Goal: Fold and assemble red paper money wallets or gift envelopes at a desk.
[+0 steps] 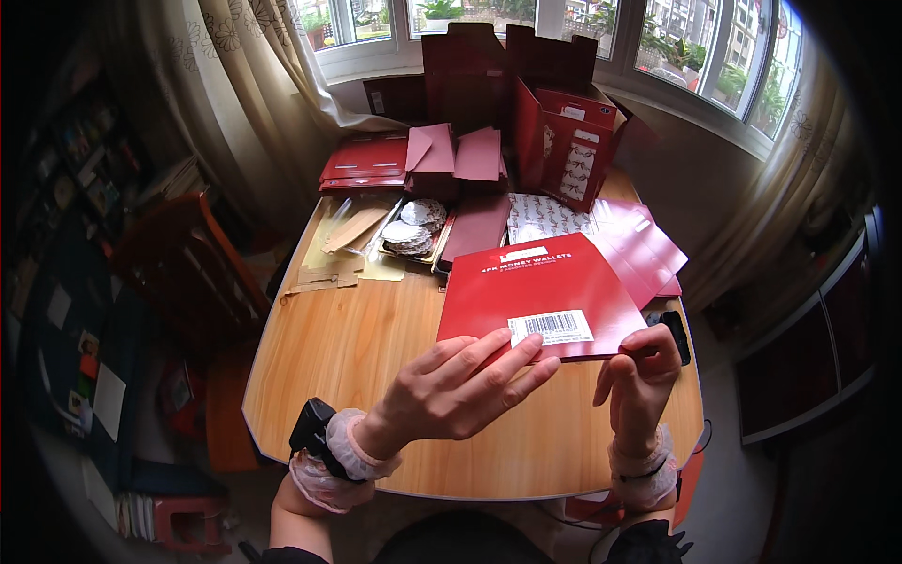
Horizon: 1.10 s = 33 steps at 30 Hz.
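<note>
Holding a flat red packet (540, 296) up at centre frame, both hands pinch its lower edge so its printed face tilts toward the camera: the left hand (460, 385) has its fingers (512, 357) spread along the bottom edge beside a white barcode label (552, 327), and the right hand (639, 376) has its fingers closed on the lower right corner. White lettering runs across the packet's upper part. Behind it, on the wooden table (348, 348), pink envelopes (639, 244) fan out at right, apparently laid within reach. A stack of red packets (365, 162) lies at upper left, an open red carton (568, 141) with bow-patterned sheets stands at upper centre, and round silvery stickers (413, 226) sit in a tray.
</note>
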### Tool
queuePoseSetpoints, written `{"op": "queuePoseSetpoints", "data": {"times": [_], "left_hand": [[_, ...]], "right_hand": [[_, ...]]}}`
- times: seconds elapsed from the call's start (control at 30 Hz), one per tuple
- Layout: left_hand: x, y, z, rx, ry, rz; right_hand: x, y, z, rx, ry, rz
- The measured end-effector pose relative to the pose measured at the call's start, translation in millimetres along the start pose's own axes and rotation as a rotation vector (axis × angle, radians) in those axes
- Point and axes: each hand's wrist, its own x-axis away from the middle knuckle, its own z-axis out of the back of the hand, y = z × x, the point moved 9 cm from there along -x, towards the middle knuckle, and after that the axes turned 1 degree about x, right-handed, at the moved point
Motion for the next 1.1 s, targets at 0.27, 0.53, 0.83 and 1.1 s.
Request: {"op": "queuePoseSetpoints", "data": {"times": [0.27, 0.53, 0.83, 1.1], "left_hand": [[-42, -6, 51, 0.23, -0.088, 0.077], [-38, -28, 44, 0.445, -0.227, 0.206], [-14, -60, -13, 1.007, -0.445, 0.367], [46, -57, -89, 1.304, -0.627, 0.616]], "right_hand": [[8, -62, -18, 0.331, -0.138, 0.084], [10, -95, -41, 1.15, -0.374, 0.41], [-18, -60, -57, 0.869, -0.494, 0.297], [-14, 12, -54, 1.33, -0.57, 0.362]]}}
